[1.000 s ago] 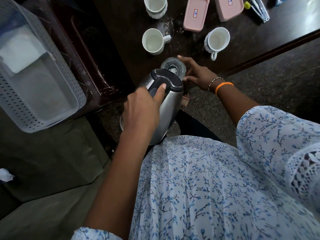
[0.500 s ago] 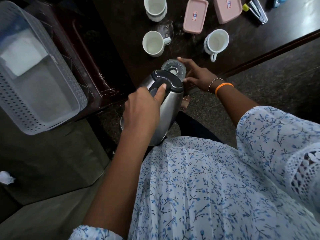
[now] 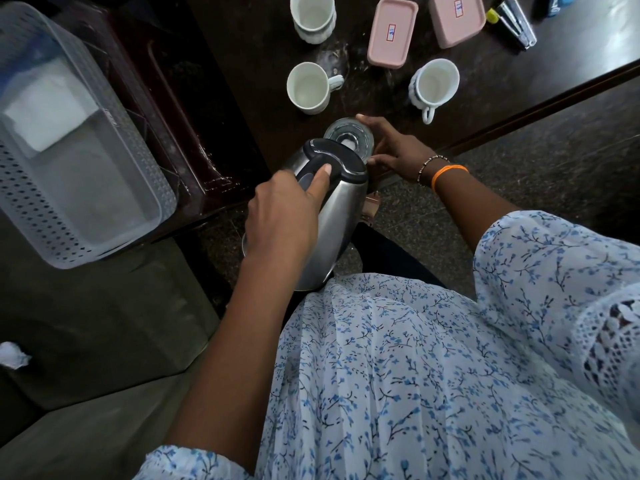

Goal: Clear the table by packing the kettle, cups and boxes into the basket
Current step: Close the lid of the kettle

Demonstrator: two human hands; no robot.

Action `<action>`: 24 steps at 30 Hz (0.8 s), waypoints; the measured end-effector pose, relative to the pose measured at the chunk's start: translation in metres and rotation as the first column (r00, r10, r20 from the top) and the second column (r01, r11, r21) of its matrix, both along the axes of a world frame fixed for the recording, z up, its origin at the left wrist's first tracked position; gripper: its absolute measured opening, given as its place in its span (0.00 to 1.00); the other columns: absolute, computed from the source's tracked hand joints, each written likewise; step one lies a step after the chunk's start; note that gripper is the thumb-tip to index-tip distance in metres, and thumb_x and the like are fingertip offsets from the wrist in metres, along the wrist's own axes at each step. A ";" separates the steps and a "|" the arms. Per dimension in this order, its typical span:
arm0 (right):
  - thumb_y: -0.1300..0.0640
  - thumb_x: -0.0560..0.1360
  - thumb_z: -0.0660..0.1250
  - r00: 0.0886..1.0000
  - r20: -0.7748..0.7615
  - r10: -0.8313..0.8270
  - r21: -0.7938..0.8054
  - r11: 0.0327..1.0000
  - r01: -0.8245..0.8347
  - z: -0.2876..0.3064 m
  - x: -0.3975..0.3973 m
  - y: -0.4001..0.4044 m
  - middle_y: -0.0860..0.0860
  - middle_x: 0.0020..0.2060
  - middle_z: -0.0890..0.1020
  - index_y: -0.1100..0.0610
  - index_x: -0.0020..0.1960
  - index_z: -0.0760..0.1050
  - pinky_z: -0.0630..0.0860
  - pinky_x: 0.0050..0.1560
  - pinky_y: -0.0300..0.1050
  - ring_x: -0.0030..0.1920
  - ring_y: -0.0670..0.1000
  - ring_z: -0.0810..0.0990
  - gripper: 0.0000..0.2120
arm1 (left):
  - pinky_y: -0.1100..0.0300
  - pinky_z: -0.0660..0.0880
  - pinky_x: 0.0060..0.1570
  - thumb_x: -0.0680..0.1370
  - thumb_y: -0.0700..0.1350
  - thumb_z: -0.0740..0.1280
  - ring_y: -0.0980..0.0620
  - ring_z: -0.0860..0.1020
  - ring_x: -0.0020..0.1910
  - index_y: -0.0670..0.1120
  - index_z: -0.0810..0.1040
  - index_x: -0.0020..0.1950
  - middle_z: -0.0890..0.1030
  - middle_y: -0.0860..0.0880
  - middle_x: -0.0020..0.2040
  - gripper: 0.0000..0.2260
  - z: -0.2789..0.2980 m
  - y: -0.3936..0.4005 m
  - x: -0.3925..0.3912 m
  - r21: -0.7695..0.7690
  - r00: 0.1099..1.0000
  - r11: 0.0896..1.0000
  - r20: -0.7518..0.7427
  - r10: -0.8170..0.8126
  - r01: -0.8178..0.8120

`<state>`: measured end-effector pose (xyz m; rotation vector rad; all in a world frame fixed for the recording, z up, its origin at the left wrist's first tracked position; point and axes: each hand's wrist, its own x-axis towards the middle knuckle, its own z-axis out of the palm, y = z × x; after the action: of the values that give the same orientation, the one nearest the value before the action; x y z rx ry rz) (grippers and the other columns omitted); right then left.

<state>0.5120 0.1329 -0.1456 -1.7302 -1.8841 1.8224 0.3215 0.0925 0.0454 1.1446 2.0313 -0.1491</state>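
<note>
A steel kettle [image 3: 337, 216] with a black lid hangs off the table's near edge, tilted, in my left hand [image 3: 282, 211], thumb on the lid. My right hand [image 3: 394, 150] grips the round kettle base [image 3: 348, 136] on the dark table [image 3: 249, 46]. Three white cups stand beyond: one at the back [image 3: 313, 17], one in the middle [image 3: 308, 88], one on the right [image 3: 434, 86]. Two pink boxes, a small one [image 3: 393, 32] and a larger one [image 3: 455, 17], lie at the back. The translucent perforated basket [image 3: 69, 174] sits at the left, holding a white cloth.
A dark wooden chair or side table [image 3: 180, 109] stands between the basket and the table. Small tools [image 3: 514, 20] lie at the table's far right. A grey sofa [image 3: 86, 327] is below the basket. Speckled floor shows at the right.
Both hands keep their holds; the kettle and base have barely shifted. The view has drifted slightly downward.
</note>
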 end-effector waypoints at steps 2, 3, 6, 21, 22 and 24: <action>0.58 0.74 0.66 1.000 0.001 0.000 0.003 1.000 0.000 0.001 0.000 0.000 0.54 0.43 0.79 0.35 0.71 0.52 0.76 0.55 0.52 0.45 0.52 0.79 0.34 | 0.53 0.69 0.43 0.76 0.64 0.57 0.39 0.76 0.53 0.43 0.77 0.55 0.79 0.41 0.53 0.26 -0.002 -0.002 -0.002 0.010 1.000 1.000 0.001 0.001 -0.001; 0.58 0.74 0.66 1.000 0.003 -0.001 0.005 1.000 0.001 0.001 0.000 0.000 0.54 0.43 0.79 0.36 0.71 0.52 0.76 0.55 0.52 0.45 0.52 0.79 0.34 | 0.53 0.70 0.43 0.76 0.64 0.57 0.39 0.76 0.52 0.43 0.77 0.54 0.79 0.41 0.52 0.26 -0.003 -0.003 -0.004 0.017 1.000 1.000 0.005 0.006 -0.006; 0.58 0.74 0.66 1.000 0.006 -0.007 0.002 1.000 0.007 0.003 -0.001 0.000 0.55 0.43 0.79 0.35 0.71 0.53 0.76 0.56 0.52 0.46 0.53 0.80 0.34 | 0.55 0.69 0.37 0.75 0.64 0.58 0.42 0.77 0.44 0.44 0.77 0.45 0.79 0.44 0.44 0.23 -0.006 -0.010 -0.010 0.032 0.998 0.999 0.049 0.032 -0.033; 0.57 0.74 0.66 0.990 0.136 0.029 0.020 0.999 -0.032 0.020 -0.010 0.001 0.58 0.42 0.80 0.38 0.72 0.52 0.77 0.54 0.54 0.45 0.58 0.81 0.35 | 0.54 0.69 0.33 0.70 0.66 0.63 0.49 0.72 0.28 0.40 0.71 0.31 0.72 0.46 0.27 0.28 -0.017 -0.038 -0.042 0.164 0.902 0.906 0.267 0.339 -0.389; 0.57 0.74 0.66 0.987 0.156 0.032 0.026 0.999 -0.037 0.022 -0.011 0.002 0.58 0.41 0.80 0.39 0.72 0.52 0.77 0.53 0.53 0.45 0.59 0.81 0.35 | 0.53 0.69 0.33 0.70 0.66 0.63 0.49 0.71 0.28 0.39 0.71 0.32 0.72 0.46 0.26 0.29 -0.016 -0.040 -0.045 0.176 0.895 0.899 0.285 0.342 -0.400; 0.57 0.73 0.66 0.976 0.215 0.044 0.041 0.998 -0.054 0.027 -0.016 0.003 0.60 0.41 0.80 0.41 0.72 0.52 0.76 0.51 0.52 0.45 0.61 0.81 0.35 | 0.54 0.67 0.32 0.70 0.66 0.64 0.49 0.70 0.27 0.38 0.71 0.32 0.71 0.46 0.26 0.29 -0.012 -0.044 -0.051 0.202 0.883 0.886 0.321 0.344 -0.418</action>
<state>0.4963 0.1356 -0.1181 -1.9508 -2.0447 1.6507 0.2703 0.0483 0.0329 0.8331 2.0158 0.4750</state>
